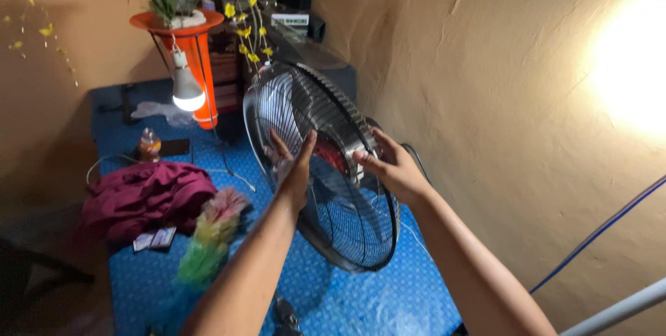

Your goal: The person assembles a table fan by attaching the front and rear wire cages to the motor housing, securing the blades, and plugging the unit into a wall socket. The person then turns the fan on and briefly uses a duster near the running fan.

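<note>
An electric fan with a round wire cage [340, 225] stands on a blue patterned table [388, 294], its red hub showing through the wires. My left hand [295, 166] lies flat against the front of the cage, fingers spread. My right hand [392, 166] grips the cage's rim on the right side, near the wall. Both forearms reach in from the bottom of the view.
On the table's left lie a maroon cloth [142, 194], a colourful feather duster [211, 235] and a small bottle [149, 145]. An orange stand [198, 58] with yellow flowers and a lit bulb [187, 90] stands behind. A plastered wall [527, 100] runs close on the right.
</note>
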